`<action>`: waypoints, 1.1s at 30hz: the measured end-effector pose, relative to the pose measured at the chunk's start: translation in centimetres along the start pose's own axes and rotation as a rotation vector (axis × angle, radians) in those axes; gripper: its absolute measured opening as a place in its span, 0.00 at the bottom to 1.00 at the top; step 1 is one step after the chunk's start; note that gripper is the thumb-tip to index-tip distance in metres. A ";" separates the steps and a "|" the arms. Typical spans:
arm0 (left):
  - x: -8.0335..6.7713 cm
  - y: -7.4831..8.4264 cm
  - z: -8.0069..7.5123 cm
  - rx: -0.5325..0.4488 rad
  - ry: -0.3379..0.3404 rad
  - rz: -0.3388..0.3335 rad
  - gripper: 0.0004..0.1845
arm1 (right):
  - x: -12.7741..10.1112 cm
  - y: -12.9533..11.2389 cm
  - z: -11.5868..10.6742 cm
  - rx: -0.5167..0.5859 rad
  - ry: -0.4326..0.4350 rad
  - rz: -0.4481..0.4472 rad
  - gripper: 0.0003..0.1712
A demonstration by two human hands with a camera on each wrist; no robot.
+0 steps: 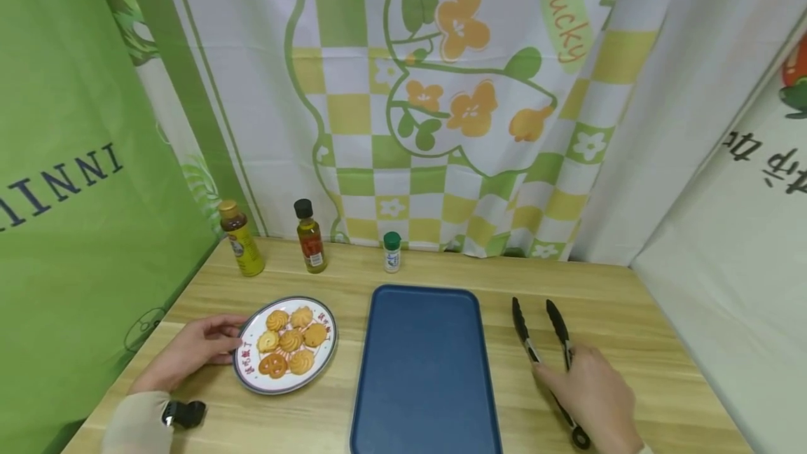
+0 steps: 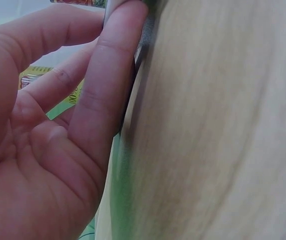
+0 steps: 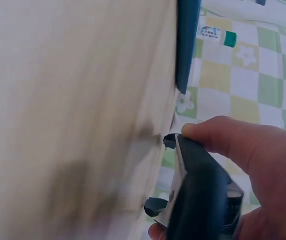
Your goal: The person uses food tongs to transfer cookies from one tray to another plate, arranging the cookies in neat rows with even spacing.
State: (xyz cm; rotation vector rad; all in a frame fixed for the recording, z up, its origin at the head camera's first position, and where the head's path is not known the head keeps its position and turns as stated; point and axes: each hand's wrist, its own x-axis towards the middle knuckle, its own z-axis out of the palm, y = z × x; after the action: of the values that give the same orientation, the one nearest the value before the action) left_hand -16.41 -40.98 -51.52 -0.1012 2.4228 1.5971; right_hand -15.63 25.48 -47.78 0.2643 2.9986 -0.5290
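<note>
At the left, my left hand [image 1: 203,343] grips the near-left rim of a white plate [image 1: 253,328] with a dark edge and red lettering. Several swirl-shaped cookies [image 1: 291,340] and a pretzel-shaped cookie [image 1: 273,366] lie on the plate. In the left wrist view, fingers [image 2: 102,75] and thumb meet at the plate's edge, low beside the wooden tabletop. My right hand [image 1: 592,391] holds black-and-steel tongs [image 1: 529,349] around their middle, their two arms spread and tips pointing away from me. In the right wrist view, the thumb presses along one arm of the tongs [image 3: 198,185].
A dark blue tray [image 1: 424,370] lies between the hands. Along the back stand a yellow bottle [image 1: 243,244], a black-capped oil bottle [image 1: 311,240] and a green-capped shaker [image 1: 391,254]. Patterned curtains hang behind the wooden table [image 1: 630,328] and at both sides.
</note>
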 end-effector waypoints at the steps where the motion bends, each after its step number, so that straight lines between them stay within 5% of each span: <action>1: 0.0 0.0 0.0 0.005 -0.003 0.006 0.35 | -0.1 0.1 0.0 -0.004 -0.006 0.006 0.64; 33: 0.8 0.4 0.4 0.021 -0.020 0.011 0.33 | -1.5 0.5 0.0 -0.056 -0.053 0.072 0.75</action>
State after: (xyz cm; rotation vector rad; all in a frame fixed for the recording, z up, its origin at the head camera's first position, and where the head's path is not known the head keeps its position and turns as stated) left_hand -17.19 -40.35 -51.51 -0.0686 2.4283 1.5699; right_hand -14.10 25.72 -47.75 0.3470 2.9345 -0.4372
